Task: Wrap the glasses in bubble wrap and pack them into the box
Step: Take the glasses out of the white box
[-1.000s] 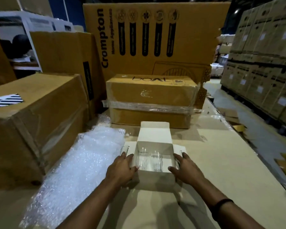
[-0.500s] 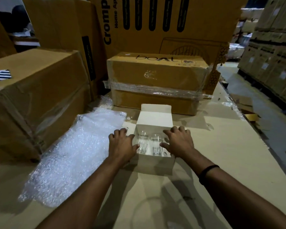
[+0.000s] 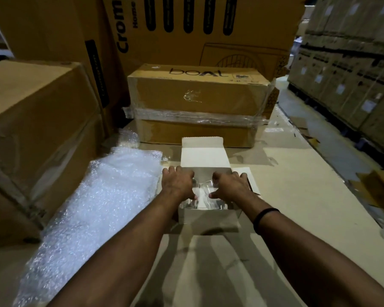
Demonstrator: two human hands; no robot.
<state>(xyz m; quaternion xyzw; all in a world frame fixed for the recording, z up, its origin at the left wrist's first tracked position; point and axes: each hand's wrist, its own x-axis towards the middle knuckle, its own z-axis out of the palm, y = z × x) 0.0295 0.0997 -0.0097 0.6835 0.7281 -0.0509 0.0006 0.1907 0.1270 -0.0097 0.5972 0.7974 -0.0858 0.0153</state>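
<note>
Glasses [image 3: 201, 192], clear and hard to count, stand inside the small white box [image 3: 208, 218], which sits open near the middle of the bench [image 3: 297, 196]. Its lid flap points away from the person and one side flap lies flat to the right.

At the left edge of the bench stands a large brown carton [image 3: 31, 140]. Just beside it, a long sheet of bubble wrap [image 3: 98, 207] lies flat and reaches almost to the left wall of the box.

The left hand [image 3: 177, 185] comes in on a straight forearm, palm down, over the left part of the box opening. Its fingers bend down at the far left rim and its thumb points inward to the glasses. Between the two thumbs a small part of the glasses shows. The right hand [image 3: 231, 187] mirrors this pose over the right part of the opening, fingers spread and bent at the far rim. A black wristband [image 3: 265, 218] sits on the right forearm.

Whether either hand grasps a glass or only lies on top, I cannot tell, because the palms hide the contact.

Behind the box stands a taped carton marked boAt [image 3: 197, 103]. Far right, many stacked cartons [image 3: 353, 74] form a wall.
</note>
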